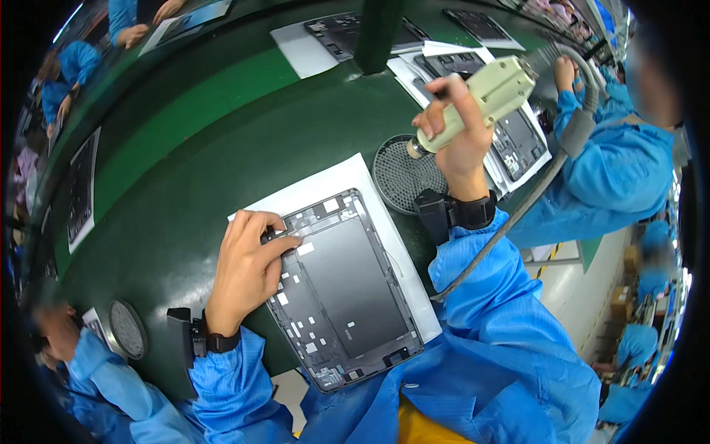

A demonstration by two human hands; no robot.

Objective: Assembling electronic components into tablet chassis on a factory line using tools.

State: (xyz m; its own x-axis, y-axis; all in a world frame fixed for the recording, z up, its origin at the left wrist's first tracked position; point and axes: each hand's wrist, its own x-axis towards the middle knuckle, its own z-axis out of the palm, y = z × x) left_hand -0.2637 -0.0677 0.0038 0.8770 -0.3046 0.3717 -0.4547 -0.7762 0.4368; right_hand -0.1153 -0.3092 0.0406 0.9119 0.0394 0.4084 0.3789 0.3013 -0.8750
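My right hand (464,144) is wrapped round a pale green electric screwdriver (488,92), raised over the table. The driver's tip end points down and left, over the edge of a round dark tray (403,181) full of small holes. A dark tablet housing (351,277) with its inside facing up lies on a white sheet (347,174) in front of me. My left hand (248,263) is closed at the housing's upper left edge, thumb and index finger on its inner side. Whether a small part sits between those fingertips cannot be seen.
A green post (377,37) rises from the green table (185,185). More tablet housings (518,140) lie on sheets at the right and far side. The screwdriver's grey cable (532,185) hangs along my right arm. Co-workers in blue sit at right (614,177) and left (111,377).
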